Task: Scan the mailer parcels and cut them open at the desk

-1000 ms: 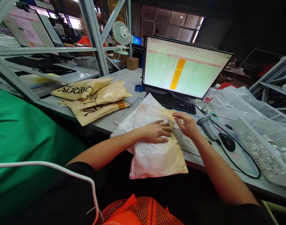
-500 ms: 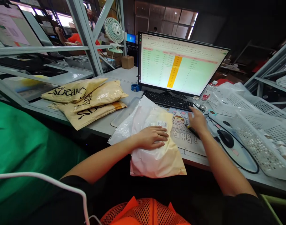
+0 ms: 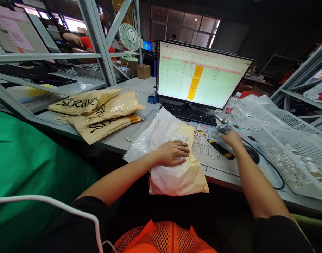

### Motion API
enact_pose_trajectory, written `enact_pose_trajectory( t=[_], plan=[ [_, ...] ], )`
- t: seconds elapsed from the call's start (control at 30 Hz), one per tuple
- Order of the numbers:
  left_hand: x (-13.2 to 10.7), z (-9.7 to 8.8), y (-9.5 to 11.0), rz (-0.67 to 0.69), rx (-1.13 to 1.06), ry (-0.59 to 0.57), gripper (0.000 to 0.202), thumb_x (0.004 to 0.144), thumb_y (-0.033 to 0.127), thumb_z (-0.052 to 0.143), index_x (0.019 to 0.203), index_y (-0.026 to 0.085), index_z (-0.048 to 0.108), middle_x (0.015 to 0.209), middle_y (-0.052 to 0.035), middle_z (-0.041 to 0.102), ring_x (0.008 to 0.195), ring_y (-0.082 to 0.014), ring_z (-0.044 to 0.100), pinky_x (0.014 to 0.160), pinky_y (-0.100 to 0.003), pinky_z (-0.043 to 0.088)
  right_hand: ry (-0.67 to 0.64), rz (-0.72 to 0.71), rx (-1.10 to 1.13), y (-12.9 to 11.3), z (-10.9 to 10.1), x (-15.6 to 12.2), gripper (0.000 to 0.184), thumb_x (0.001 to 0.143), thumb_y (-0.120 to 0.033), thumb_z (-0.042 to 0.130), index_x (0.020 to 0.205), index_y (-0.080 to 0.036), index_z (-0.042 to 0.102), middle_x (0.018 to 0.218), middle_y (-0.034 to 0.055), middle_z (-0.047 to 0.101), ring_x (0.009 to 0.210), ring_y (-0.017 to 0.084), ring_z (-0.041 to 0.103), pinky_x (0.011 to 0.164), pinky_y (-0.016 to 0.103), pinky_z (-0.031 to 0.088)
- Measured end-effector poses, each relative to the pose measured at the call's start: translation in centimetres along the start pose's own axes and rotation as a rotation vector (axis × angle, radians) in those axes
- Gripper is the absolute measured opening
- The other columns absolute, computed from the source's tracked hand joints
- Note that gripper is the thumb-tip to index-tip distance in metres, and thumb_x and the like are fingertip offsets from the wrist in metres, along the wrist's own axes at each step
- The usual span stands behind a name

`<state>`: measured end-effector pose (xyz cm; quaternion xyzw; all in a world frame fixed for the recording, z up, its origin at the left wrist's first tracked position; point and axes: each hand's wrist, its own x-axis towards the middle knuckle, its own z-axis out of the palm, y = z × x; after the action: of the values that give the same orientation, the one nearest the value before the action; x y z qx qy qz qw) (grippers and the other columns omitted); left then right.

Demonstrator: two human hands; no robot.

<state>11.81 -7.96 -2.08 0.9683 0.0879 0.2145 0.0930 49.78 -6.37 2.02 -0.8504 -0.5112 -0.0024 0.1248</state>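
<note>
The grey tabletop (image 3: 139,86) carries a clear plastic garment bag (image 3: 174,154) at its near edge, pinned flat under the open left hand (image 3: 173,152). The right hand (image 3: 231,137) closes on the grey handheld barcode scanner (image 3: 224,129); scanning the bag's label seems the step in hand, which calls for aiming at it.
</note>
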Motion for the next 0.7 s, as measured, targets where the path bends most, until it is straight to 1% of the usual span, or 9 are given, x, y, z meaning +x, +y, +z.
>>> enact_pose_trajectory(
  t=[0.07, 0.13, 0.2, 0.3, 0.4, 0.5, 0.6, 0.63, 0.7],
  plan=[
    [0.0, 0.1, -0.1, 0.010, 0.005, 0.002, 0.032, 0.104, 0.037, 0.055, 0.126, 0.025, 0.075, 0.140, -0.0028, 0.070, 0.145, -0.0260, 0.053, 0.126, -0.045, 0.036, -0.114, -0.123, 0.113, -0.6, -2.9, -1.3, 0.040, 0.085, -0.039, 0.072, 0.113, -0.012, 0.075, 0.087, 0.0138, 0.073, 0.074, 0.028, 0.068, 0.067, 0.037, 0.055],
    [0.0, 0.1, -0.1, 0.021, 0.010, 0.002, 0.032, 0.104, 0.037, 0.055, 0.126, 0.025, 0.075, 0.139, -0.0028, 0.070, 0.145, -0.0260, 0.054, 0.125, -0.045, 0.037, -0.279, -0.310, 0.239, -1.4, -5.8, -3.1, 0.038, 0.082, -0.041, 0.075, 0.111, -0.016, 0.078, 0.075, 0.0066, 0.070, 0.060, 0.022, 0.062, 0.054, 0.032, 0.051],
    [0.1, 0.2, -0.2, 0.025, 0.013, -0.003, 0.033, 0.105, 0.037, 0.054, 0.127, 0.024, 0.074, 0.139, -0.0028, 0.070, 0.144, -0.0262, 0.054, 0.125, -0.045, 0.037, -0.390, -0.492, 0.307, -2.5, -8.0, -5.0, 0.038, 0.079, -0.042, 0.078, 0.111, -0.021, 0.080, 0.076, 0.0036, 0.071, 0.059, 0.020, 0.061, 0.053, 0.030, 0.050],
    [0.1, 0.1, -0.1, 0.020, 0.017, -0.011, 0.034, 0.105, 0.037, 0.053, 0.128, 0.024, 0.074, 0.140, -0.0028, 0.070, 0.144, -0.0267, 0.054, 0.126, -0.045, 0.036, -0.420, -0.669, 0.313, -4.5, -9.4, -7.0, 0.028, 0.076, -0.034, 0.079, 0.102, -0.025, 0.083, 0.080, 0.0012, 0.073, 0.067, 0.020, 0.064, 0.058, 0.028, 0.053],
    [0.1, -0.1, 0.0, 0.013, 0.023, -0.011, 0.034, 0.104, 0.037, 0.053, 0.129, 0.024, 0.074, 0.141, -0.0033, 0.069, 0.145, -0.0268, 0.053, 0.126, -0.044, 0.036, -0.391, -0.711, 0.250, -6.0, -9.2, -7.6, 0.016, 0.071, -0.028, 0.078, 0.087, -0.024, 0.081, 0.075, -0.0001, 0.072, 0.066, 0.020, 0.064, 0.055, 0.027, 0.050],
    [0.0, -0.2, 0.2, 0.030, 0.015, -0.001, 0.034, 0.104, 0.036, 0.054, 0.128, 0.023, 0.074, 0.140, -0.0040, 0.070, 0.144, -0.0266, 0.054, 0.126, -0.044, 0.036, -0.395, -0.701, 0.244, -6.4, -8.5, -7.3, 0.017, 0.072, -0.028, 0.076, 0.087, -0.023, 0.079, 0.076, -0.0008, 0.073, 0.065, 0.020, 0.064, 0.053, 0.026, 0.047],
    [-0.1, -0.2, 0.2, 0.008, -0.019, 0.023, 0.033, 0.103, 0.036, 0.056, 0.127, 0.023, 0.074, 0.138, -0.0039, 0.071, 0.143, -0.0267, 0.055, 0.126, -0.044, 0.036, -0.382, -0.643, 0.295, -5.5, -7.0, -6.0, 0.021, 0.075, -0.027, 0.072, 0.094, -0.022, 0.079, 0.082, 0.0002, 0.075, 0.069, 0.020, 0.066, 0.056, 0.026, 0.049],
    [-0.2, -0.1, 0.2, -0.005, -0.035, 0.029, 0.032, 0.102, 0.036, 0.057, 0.127, 0.024, 0.074, 0.138, -0.0036, 0.071, 0.143, -0.0266, 0.056, 0.126, -0.045, 0.036, -0.344, -0.601, 0.294, -4.9, -6.3, -5.3, 0.022, 0.075, -0.026, 0.072, 0.095, -0.021, 0.079, 0.085, 0.0012, 0.075, 0.072, 0.022, 0.067, 0.060, 0.027, 0.051],
    [-0.3, 0.0, 0.0, -0.020, -0.066, 0.048, 0.033, 0.102, 0.037, 0.057, 0.128, 0.026, 0.074, 0.138, -0.0029, 0.071, 0.143, -0.0262, 0.055, 0.127, -0.045, 0.036, -0.217, -0.486, 0.236, -3.6, -4.7, -3.7, 0.023, 0.076, -0.025, 0.075, 0.099, -0.019, 0.078, 0.090, 0.0044, 0.077, 0.082, 0.025, 0.070, 0.068, 0.030, 0.053]
  ],
)
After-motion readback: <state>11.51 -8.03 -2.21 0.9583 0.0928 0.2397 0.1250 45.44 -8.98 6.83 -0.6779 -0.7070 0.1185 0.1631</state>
